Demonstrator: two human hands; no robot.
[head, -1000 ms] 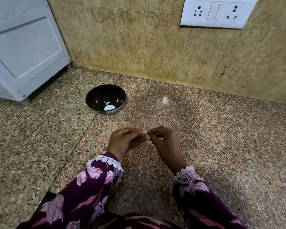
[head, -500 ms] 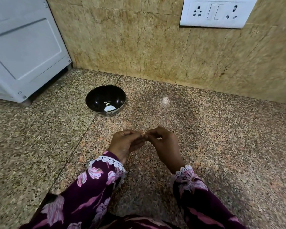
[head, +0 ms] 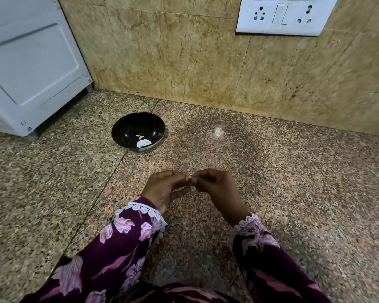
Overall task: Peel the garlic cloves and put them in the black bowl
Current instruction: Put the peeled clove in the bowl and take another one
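Both hands meet above the speckled granite counter (head: pixel 293 193), the left hand (head: pixel 164 189) and the right hand (head: pixel 217 189) each pinching one small garlic clove (head: pixel 188 178) between curled fingertips, so that the clove sits at the point where the two grips touch. The black bowl (head: pixel 123 127) stands on the counter well beyond the grip and to its left, apart from both hands, with a few pale pieces lying in its bottom. Further left of the bowl a white appliance (head: pixel 31 68) stands against the tiled wall (head: pixel 184 62), and a white socket plate (head: pixel 282 16) is mounted on that wall above and right of the grip.
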